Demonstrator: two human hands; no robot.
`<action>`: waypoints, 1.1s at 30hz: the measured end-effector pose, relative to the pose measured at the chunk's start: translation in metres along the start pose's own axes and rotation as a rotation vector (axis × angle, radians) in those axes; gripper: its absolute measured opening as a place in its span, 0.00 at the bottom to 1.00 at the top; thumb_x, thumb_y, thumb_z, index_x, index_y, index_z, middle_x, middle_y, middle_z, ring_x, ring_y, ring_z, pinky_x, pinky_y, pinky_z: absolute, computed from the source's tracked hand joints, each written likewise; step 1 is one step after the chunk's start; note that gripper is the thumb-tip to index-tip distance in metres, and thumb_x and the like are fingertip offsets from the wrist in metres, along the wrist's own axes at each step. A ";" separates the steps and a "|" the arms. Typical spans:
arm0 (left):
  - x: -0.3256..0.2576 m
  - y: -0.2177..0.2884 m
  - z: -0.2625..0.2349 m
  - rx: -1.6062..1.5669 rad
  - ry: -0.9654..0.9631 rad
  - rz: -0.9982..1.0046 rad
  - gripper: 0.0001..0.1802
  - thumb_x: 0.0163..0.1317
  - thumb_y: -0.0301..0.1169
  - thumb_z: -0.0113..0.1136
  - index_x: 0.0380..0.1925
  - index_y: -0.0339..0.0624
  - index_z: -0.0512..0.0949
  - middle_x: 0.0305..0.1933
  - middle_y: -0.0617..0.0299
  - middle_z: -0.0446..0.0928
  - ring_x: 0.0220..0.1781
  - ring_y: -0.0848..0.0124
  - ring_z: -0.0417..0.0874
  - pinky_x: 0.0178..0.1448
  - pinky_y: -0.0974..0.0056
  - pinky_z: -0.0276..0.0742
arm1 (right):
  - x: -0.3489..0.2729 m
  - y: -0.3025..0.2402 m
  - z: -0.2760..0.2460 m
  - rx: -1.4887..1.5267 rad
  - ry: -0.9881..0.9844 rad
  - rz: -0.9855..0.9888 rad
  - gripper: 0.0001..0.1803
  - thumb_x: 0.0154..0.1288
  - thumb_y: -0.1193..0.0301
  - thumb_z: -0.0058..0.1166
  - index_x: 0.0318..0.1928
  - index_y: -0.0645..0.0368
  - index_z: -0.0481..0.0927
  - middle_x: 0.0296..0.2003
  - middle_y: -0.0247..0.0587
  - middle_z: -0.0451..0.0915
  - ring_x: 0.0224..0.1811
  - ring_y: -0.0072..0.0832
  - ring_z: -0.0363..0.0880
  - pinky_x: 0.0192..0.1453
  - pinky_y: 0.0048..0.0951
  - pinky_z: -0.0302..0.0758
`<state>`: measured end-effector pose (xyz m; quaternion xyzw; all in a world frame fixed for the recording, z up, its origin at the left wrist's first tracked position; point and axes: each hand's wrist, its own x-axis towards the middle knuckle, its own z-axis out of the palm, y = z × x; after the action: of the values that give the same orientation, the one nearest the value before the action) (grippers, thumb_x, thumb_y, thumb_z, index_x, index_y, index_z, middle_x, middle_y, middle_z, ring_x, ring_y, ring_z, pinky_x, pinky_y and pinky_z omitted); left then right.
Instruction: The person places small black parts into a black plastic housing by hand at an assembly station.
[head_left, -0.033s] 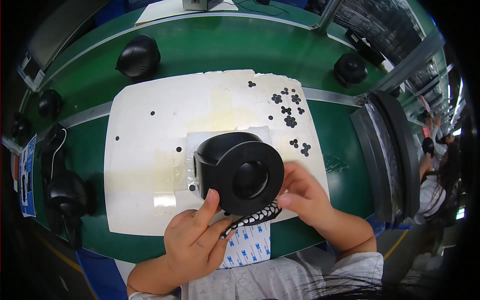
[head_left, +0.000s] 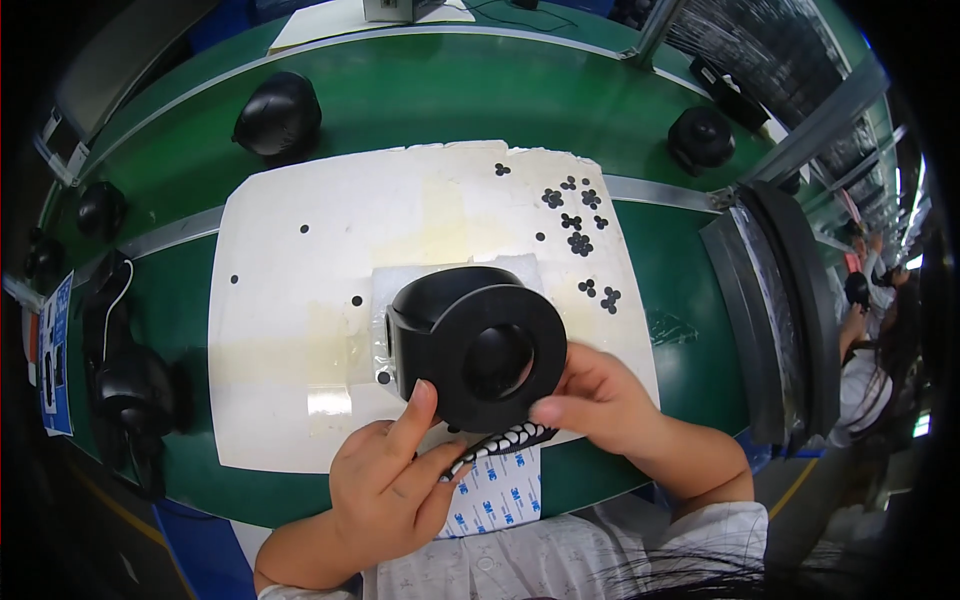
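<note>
While the green tabletop (head_left: pixel 420 95) spreads from one side to the other, a large white board (head_left: pixel 290 290) lies upon it, in front of the person. To the right of the board stand long curved dark pieces (head_left: pixel 812 310), one beside another. Near the board's middle there is a black housing (head_left: pixel 450 345), whose flat ring with a round opening is turned toward the person; a whitish pad (head_left: pixel 379 310) shows behind it. The left hand (head_left: pixel 385 480) is partly closed: its index finger reaches up to the lower edge of the ring, and its other fingers pinch the left end of a spotted strip. The right hand (head_left: pixel 605 400) is half curled, with the thumb at the ring's lower right edge; whether it grips something, I cannot tell. A printed sheet (head_left: pixel 500 495), white with blue marks, lies below the spotted strip (head_left: pixel 505 440). Smallest are the black discs (head_left: pixel 580 244), clustered at the board's upper right, with several single ones at left.
</note>
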<state>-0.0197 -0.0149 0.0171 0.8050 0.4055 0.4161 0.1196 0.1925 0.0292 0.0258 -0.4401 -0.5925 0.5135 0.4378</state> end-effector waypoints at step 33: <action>0.019 0.000 -0.004 -0.309 -0.500 -0.422 0.19 0.48 0.23 0.56 0.43 0.36 0.71 0.42 0.47 0.75 0.41 0.54 0.77 0.44 0.60 0.73 | 0.230 0.125 -0.295 -1.688 0.963 0.298 0.21 0.56 0.52 0.45 0.39 0.55 0.75 0.38 0.42 0.75 0.46 0.37 0.70 0.52 0.44 0.58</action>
<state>-0.0164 -0.0010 0.0307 0.7530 0.4530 0.2289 0.4188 0.4351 0.3289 -0.0568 -0.8408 -0.4613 -0.2630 0.1049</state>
